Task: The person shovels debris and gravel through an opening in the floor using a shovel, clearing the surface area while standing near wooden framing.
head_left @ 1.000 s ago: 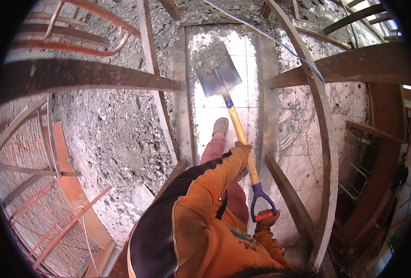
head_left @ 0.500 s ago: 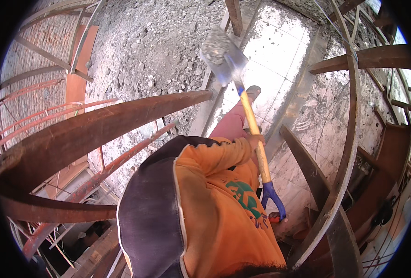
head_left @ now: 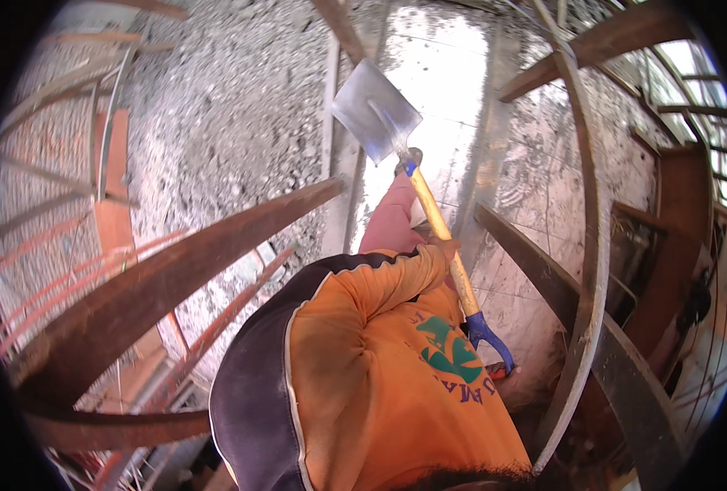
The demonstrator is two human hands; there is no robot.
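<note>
A shovel with a square metal blade [head_left: 376, 110], a yellow shaft [head_left: 434, 209] and a blue handle [head_left: 486, 337] slants across the front of my body. My left hand [head_left: 446, 248], at the end of the orange sleeve, is wrapped round the middle of the shaft. At the handle's lower end my right hand [head_left: 504, 372] is closed on the grip, mostly hidden behind the handle and my shirt. The blade points away from me and is bare. It hangs over the edge between the grey rubble [head_left: 241, 106] and the pale tiled floor [head_left: 437, 61].
Brown beams stand close on both sides: a left beam [head_left: 191, 274] and a right beam [head_left: 535, 262]. A long curved bar [head_left: 594, 245] runs down the right. Reddish rails [head_left: 77, 278] and an orange board [head_left: 113, 180] are at the left. My foot [head_left: 411, 155] is below the blade.
The rubble that lay on the blade is gone. The blade has turned and shifted slightly left in view. Both hands have kept their hold on the shovel. The whole view has shifted.
</note>
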